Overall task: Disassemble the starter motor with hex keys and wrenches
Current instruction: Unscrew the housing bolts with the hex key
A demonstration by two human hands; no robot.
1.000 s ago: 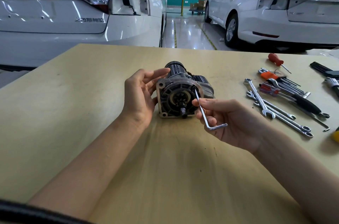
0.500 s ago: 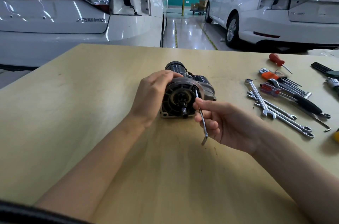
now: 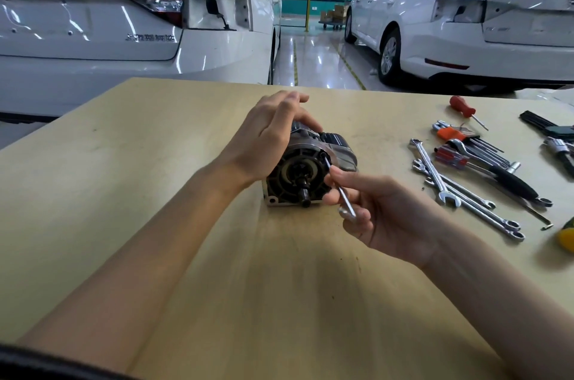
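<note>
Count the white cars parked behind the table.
2: one white car beyond the table's far left edge, another white car at the far right. More may sit out of frame.

Two bare forearms enter from the lower edge of the head view and end in the left hand (image 3: 264, 143) and the right hand (image 3: 394, 218). No sleeves, gloves, rings, bracelets or watch appear on either arm; both are uncovered from the frame's edge to the fingertips (image 3: 334, 176). The fingernails that show on the left hand are short and unpainted. A dark, curved band (image 3: 46, 364) crosses the lower left corner, just below the left forearm; whether it is clothing or part of the camera mount cannot be told.
</note>
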